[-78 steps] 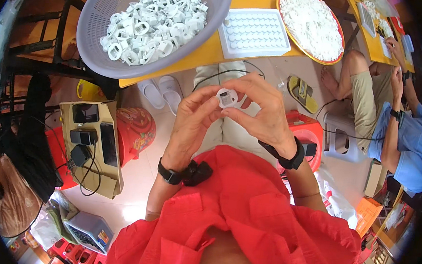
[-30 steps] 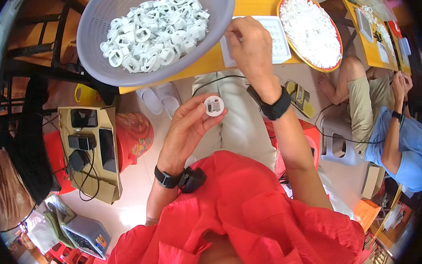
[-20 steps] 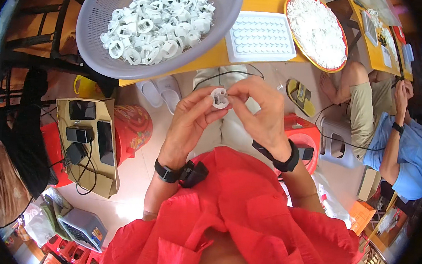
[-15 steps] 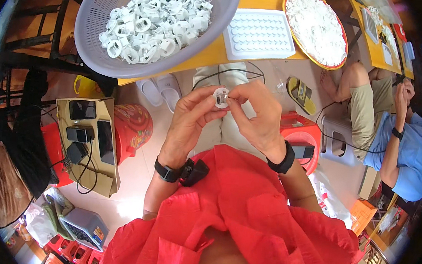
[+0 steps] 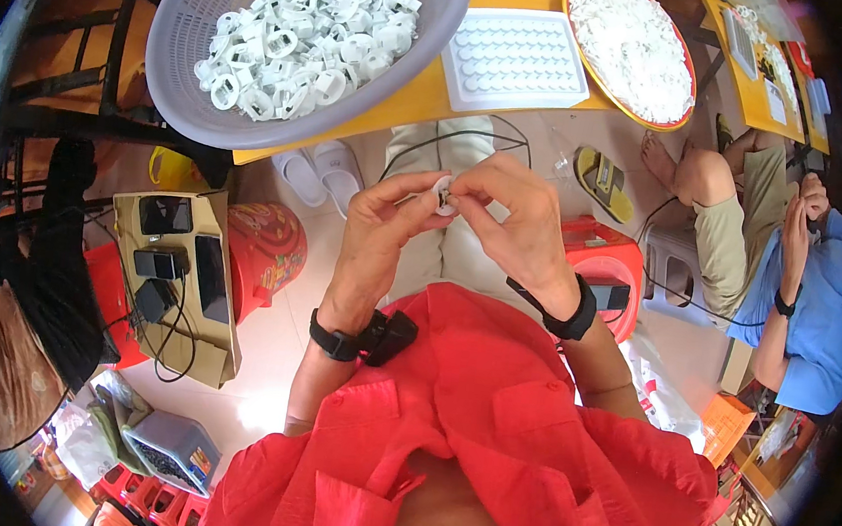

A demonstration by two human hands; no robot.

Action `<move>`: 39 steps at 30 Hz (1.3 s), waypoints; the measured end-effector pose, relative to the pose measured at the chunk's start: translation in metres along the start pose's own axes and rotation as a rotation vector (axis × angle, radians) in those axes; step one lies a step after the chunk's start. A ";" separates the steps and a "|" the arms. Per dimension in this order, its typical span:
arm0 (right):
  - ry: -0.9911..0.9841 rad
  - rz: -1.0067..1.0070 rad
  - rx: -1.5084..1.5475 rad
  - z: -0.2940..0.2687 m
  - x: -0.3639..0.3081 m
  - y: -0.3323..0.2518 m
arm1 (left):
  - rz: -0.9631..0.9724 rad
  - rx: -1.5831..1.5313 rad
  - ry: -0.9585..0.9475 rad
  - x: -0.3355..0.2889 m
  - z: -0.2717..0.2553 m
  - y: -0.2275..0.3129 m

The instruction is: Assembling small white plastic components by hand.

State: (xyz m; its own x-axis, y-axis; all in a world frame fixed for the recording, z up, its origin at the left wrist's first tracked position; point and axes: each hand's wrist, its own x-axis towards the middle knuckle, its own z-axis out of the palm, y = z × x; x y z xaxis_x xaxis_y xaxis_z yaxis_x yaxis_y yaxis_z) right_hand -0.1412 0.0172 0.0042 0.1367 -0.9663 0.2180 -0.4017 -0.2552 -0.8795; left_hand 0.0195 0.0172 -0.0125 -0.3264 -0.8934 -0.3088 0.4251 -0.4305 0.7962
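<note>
Over my lap, both hands meet at a small round white plastic part (image 5: 442, 194) with a dark slot in it. Thumb and fingers of my left hand (image 5: 385, 222) pinch it from the left. My right hand (image 5: 519, 222) is closed at its right side, fingertips pressed together on it; whether a smaller piece sits between them is hidden. Beyond my hands, a big grey plastic basket (image 5: 178, 91) holds many similar white parts (image 5: 310, 38). To its right on the table lies a white tray (image 5: 476, 95) with rows of round white pieces.
A red-rimmed yellow round tray (image 5: 694, 82) heaped with small white pieces sits on the yellow table (image 5: 358, 129). At left, a cardboard box (image 5: 197, 362) carries phones and a cabled device. A red stool (image 5: 593, 240) stands at right, near a co-worker in blue (image 5: 816, 328). A black cable crosses the floor.
The white part has been turned from facing up to nearly edge-on. My right fingers have shifted slightly up and left over it. The basket appears a little further left and up.
</note>
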 end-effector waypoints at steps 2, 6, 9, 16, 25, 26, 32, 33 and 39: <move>0.040 -0.091 -0.074 0.001 -0.001 -0.001 | -0.018 -0.054 -0.006 0.001 -0.001 -0.001; 0.135 -0.253 -0.232 0.006 -0.007 -0.007 | -0.037 -0.187 -0.002 0.002 -0.005 -0.003; 0.168 -0.242 -0.174 0.000 -0.008 -0.010 | -0.076 -0.233 -0.023 0.001 -0.003 0.002; 0.351 -0.133 -0.233 -0.025 0.025 -0.001 | -0.063 -0.242 -0.053 0.001 -0.006 -0.001; 0.454 -0.202 -0.399 -0.010 0.111 0.032 | -0.064 -0.227 -0.053 -0.003 -0.010 -0.001; 0.456 -0.203 -0.400 -0.008 0.115 0.032 | -0.064 -0.232 -0.055 -0.004 -0.010 -0.001; 0.433 -0.127 -0.514 0.006 0.126 0.031 | -0.060 -0.239 -0.055 -0.007 -0.013 -0.001; 0.428 -0.131 -0.528 0.007 0.127 0.030 | -0.059 -0.238 -0.050 -0.007 -0.013 -0.001; 0.408 -0.098 -0.528 0.007 0.133 0.033 | -0.058 -0.214 -0.053 -0.008 -0.016 -0.001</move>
State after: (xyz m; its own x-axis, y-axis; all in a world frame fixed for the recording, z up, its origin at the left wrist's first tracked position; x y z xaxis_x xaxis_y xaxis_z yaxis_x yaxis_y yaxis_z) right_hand -0.1303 -0.1192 0.0014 -0.1164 -0.8462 0.5200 -0.8081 -0.2236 -0.5449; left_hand 0.0352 0.0230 -0.0192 -0.3969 -0.8606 -0.3190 0.5717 -0.5037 0.6477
